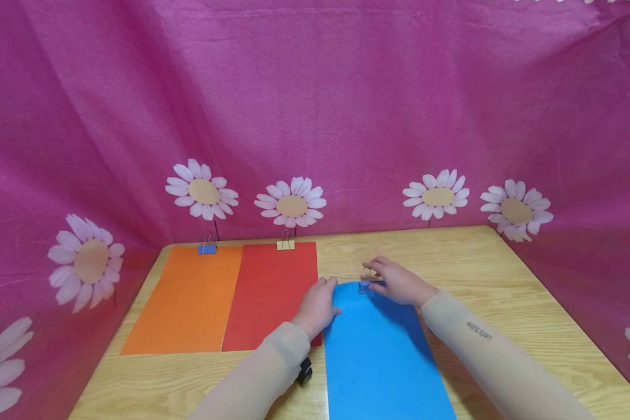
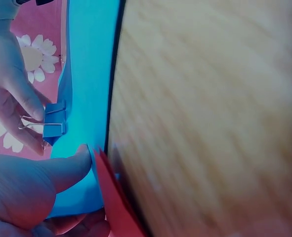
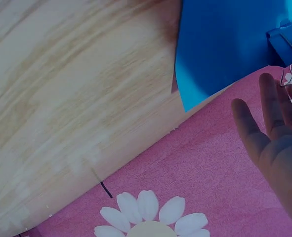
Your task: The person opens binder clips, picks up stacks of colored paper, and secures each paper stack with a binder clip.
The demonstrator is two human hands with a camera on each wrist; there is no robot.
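A blue sheet [image 1: 383, 356] lies on the table in front of me, its far edge raised a little. My left hand [image 1: 317, 306] pinches its far left corner, thumb on top and fingers underneath. On the far edge sits a blue binder clip [image 1: 364, 287] with wire handles, seen closer in the left wrist view, where the clip [image 2: 52, 128] bites the sheet's edge. My right hand [image 1: 401, 284] holds the clip by its wire handles between thumb and fingers. In the right wrist view the outer fingers [image 3: 249, 126] are spread and the clip [image 3: 286, 49] is partly cut off.
Left of the blue sheet lie a red sheet [image 1: 278, 291] with a yellow binder clip [image 1: 286, 245] and an orange sheet [image 1: 184, 303] with another blue binder clip [image 1: 207, 249]. A pink cloth [image 1: 346, 116] with daisies rises behind the wooden table [image 1: 504, 326].
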